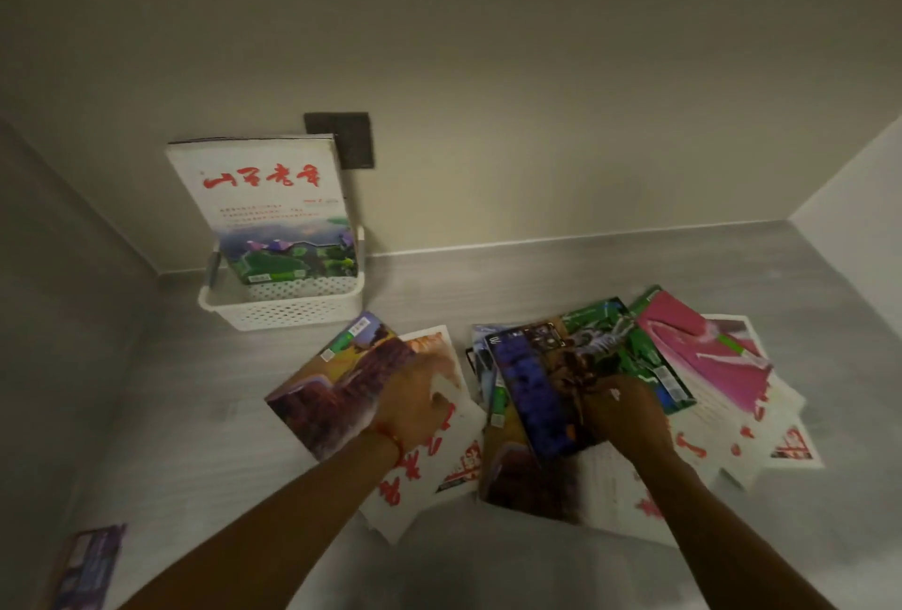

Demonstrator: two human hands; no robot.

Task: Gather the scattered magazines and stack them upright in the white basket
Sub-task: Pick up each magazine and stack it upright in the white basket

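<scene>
My left hand (415, 402) grips a brown-covered magazine (332, 395); my right hand (627, 414) pinches a blue magazine (532, 395). At ten o'clock, the white basket (283, 304) holds upright magazines (273, 209).

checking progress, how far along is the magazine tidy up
Done: a few magazines stand upright in the white basket. In hand: the left hand rests on a brown-covered magazine; the right hand grips a blue-covered one. Left: the overlapping pile on the counter, and a magazine at the lower left edge.
</scene>
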